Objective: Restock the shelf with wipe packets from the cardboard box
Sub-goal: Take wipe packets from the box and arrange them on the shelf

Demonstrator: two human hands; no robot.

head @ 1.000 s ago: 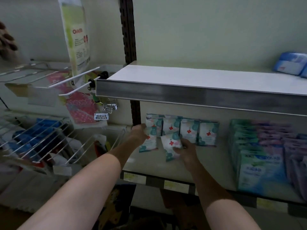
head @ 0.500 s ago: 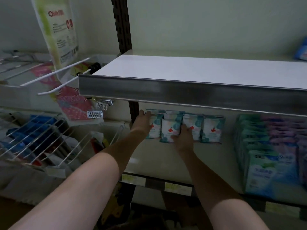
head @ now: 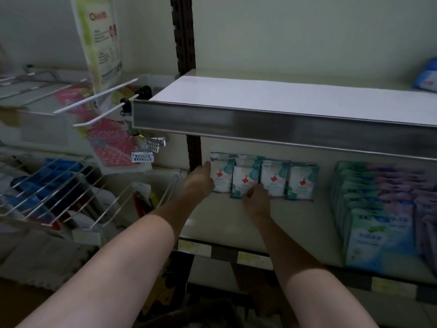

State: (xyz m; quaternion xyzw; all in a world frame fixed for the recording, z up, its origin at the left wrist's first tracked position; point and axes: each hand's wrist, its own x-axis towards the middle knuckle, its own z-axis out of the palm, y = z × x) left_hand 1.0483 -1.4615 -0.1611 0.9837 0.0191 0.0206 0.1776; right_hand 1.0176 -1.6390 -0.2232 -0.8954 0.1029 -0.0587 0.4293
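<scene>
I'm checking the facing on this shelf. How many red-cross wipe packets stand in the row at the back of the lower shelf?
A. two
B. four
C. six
B: four red-cross wipe packets stand side by side at the back of the lower shelf, with the left hand at the row's left end.

Four red-cross wipe packets [head: 272, 179] stand in a row at the back of the lower shelf [head: 224, 223]. Two shelves show, with the upper shelf [head: 272, 95] above. Two hands reach in, the left hand [head: 199, 183] and the right hand [head: 256, 201]. Two white hooks [head: 99, 107] stick out at left. One blue packet [head: 426, 79] lies up top.
</scene>
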